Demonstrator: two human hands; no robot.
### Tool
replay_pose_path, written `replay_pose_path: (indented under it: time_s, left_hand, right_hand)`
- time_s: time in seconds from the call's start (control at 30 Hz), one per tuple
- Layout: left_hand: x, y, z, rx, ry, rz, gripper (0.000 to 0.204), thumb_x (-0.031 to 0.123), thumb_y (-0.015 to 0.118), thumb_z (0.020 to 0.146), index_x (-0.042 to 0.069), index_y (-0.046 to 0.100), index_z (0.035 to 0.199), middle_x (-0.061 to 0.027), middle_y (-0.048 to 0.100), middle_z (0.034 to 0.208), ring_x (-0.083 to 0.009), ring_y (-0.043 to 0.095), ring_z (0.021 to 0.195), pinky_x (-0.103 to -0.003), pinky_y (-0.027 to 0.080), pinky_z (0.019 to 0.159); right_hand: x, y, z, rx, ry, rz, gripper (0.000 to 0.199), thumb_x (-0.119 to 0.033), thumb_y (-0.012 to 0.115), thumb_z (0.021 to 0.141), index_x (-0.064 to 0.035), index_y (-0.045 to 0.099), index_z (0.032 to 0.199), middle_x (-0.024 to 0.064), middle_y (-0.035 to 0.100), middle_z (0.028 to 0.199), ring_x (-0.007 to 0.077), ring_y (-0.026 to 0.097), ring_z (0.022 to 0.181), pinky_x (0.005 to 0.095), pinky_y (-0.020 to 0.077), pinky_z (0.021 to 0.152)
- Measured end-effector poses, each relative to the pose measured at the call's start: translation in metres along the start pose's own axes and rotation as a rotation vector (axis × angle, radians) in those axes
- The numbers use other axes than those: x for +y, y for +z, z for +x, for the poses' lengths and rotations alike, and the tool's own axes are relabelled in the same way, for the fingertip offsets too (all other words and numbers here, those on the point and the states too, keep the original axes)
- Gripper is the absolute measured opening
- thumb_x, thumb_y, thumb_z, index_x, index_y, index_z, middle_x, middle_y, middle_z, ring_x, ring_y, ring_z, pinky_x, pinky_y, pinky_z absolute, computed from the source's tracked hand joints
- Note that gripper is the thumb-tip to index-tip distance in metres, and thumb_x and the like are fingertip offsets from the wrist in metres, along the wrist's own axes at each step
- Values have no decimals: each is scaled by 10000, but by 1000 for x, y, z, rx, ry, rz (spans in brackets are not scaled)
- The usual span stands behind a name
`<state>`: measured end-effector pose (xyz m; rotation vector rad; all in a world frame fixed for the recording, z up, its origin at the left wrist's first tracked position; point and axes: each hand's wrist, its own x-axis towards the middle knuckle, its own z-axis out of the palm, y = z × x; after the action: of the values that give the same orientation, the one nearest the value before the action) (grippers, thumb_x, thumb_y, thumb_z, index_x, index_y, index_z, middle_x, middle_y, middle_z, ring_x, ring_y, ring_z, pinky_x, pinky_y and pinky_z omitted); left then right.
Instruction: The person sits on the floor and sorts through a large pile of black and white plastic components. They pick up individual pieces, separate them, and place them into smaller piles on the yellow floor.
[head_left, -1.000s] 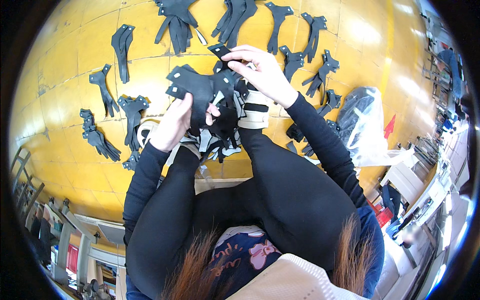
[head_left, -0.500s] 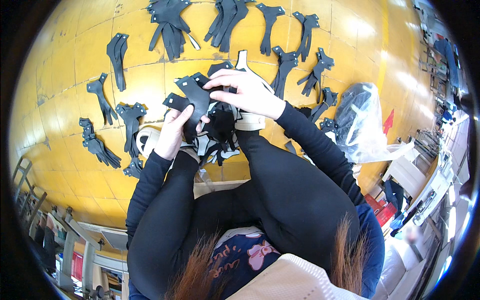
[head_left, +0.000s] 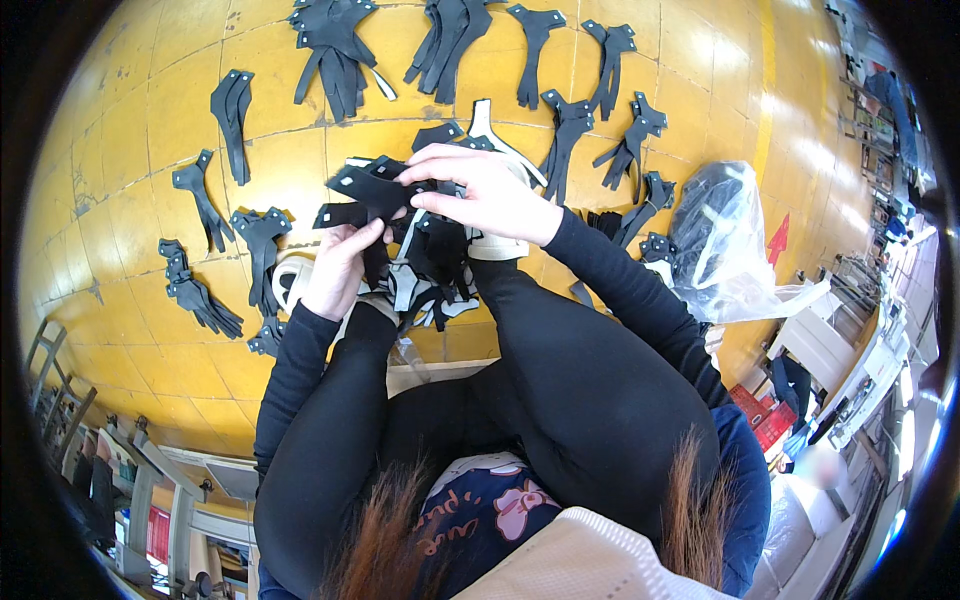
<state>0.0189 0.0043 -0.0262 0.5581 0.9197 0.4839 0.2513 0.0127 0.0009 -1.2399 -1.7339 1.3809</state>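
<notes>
Between my feet I hold a small stack of black fabric pieces (head_left: 368,190) with little white labels on their ends. My left hand (head_left: 338,270) grips the stack from below, thumb on top and fingers partly hidden behind it. My right hand (head_left: 482,192) pinches the right side of the stack between thumb and fingers. Under my hands lies a loose heap of black and white fabric pieces (head_left: 440,252), partly covered by the stack. A white-backed strip piece (head_left: 483,120) lies just beyond my right hand.
Bundles of black Y-shaped pieces (head_left: 262,245) lie around me in an arc on the yellow floor (head_left: 130,330). A clear plastic bag (head_left: 715,245) with dark contents stands at right, near a red floor arrow (head_left: 779,238). Red crates (head_left: 768,422) are farther back at right.
The upper piece of the stack has tipped from upright to nearly flat, its labelled end swinging left and down. My right hand has shifted slightly left; my left hand stays almost in place.
</notes>
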Motion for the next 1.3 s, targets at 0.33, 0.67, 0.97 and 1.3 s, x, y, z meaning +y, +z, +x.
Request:
replay_pose_path:
  time_s: [0.33,0.67,0.97,1.3]
  left_hand:
    - [2,0,-1,-38,-133,-519,378,341,414,989,62,441,1242,-76,556,1056,-169,513,808,-330,461,757]
    - [-14,-11,-1,14,-81,-381,303,282,465,980,61,479,1187,-42,539,1013,-136,484,789,-323,456,743]
    - [1,-4,-6,23,-72,-352,295,269,483,970,50,489,1168,-42,553,959,-133,478,754,-282,405,735]
    - [6,2,-4,-31,-18,-185,332,310,403,1001,29,579,988,-72,630,823,-122,515,658,-249,407,641]
  right_hand:
    - [-1,4,-2,-35,-23,-22,326,-235,608,849,-81,618,1137,100,596,1110,269,583,1033,347,470,868]
    - [10,14,-6,4,-102,-50,306,-254,605,853,-69,621,1096,113,591,1103,288,573,1034,360,461,881]
    - [1,6,1,116,0,-115,190,-48,603,848,-56,649,1031,106,596,1022,249,596,960,309,468,824]
    - [-2,0,1,246,236,-3,132,-12,591,868,-6,672,972,17,571,927,74,524,819,200,411,713]
